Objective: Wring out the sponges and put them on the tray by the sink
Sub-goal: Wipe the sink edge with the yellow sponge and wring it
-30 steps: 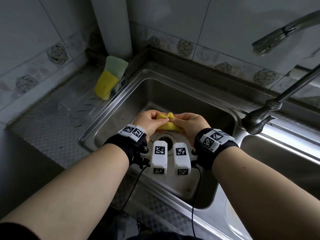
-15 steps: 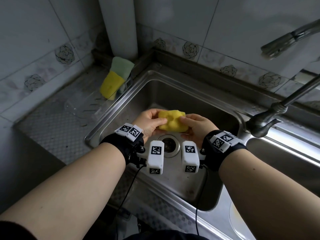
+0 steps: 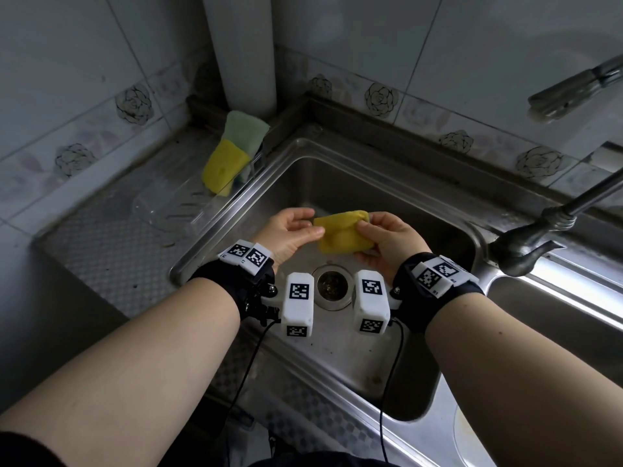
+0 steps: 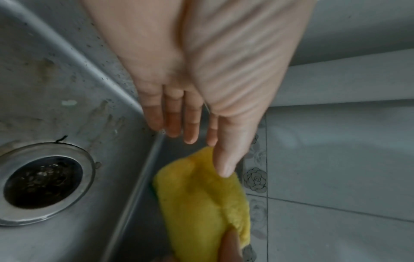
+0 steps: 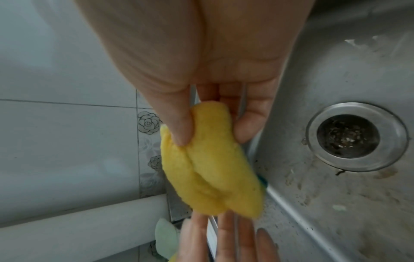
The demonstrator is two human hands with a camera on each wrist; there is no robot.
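Stainless sink (image 3: pixel 236 210) basin: right hand (image 3: pixel 391 237) pinches the yellow sponge (image 3: pixel 342 232) above it, left hand (image 3: pixel 286 230) spread, thumb touching; carry it level leftward to the clear tray (image 3: pixel 161 210).

The right hand (image 3: pixel 387 242) covers one end of the yellow sponge (image 3: pixel 340 232), so its fingers behind there can't be seen. Faucet spout (image 3: pixel 573 92) runs off the frame edge, and the clear tray (image 3: pixel 161 210) is too see-through to make out its edges.
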